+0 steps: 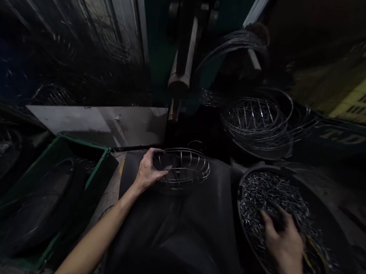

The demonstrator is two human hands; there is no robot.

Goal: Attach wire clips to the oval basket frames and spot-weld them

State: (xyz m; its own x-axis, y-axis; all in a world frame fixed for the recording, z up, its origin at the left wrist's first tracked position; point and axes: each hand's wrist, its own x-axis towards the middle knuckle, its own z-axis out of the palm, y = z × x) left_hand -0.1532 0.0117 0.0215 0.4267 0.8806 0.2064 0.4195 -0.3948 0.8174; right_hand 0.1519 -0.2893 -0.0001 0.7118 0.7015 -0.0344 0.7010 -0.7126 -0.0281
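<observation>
My left hand (148,170) is closed on the left side of a round wire cage (184,170), with its thumb inside the rim. The cage has curved ribs joined by wire rings and sits tilted above a dark sheet (171,227). On the right, my right hand (284,238) reaches over a black basin, blurred by motion. Its thumb and fingers look apart, and the dark fingertips blend into the short metal wire pieces (272,192) heaped below. Whether they touch any piece is hard to see.
A machine with a copper-coloured rod (174,107) stands ahead. At left are a green crate (99,161) and a pale metal panel (109,122). Wire rings lie in a container (259,150) behind the black basin (330,216). A yellow crate (359,96) is at far right.
</observation>
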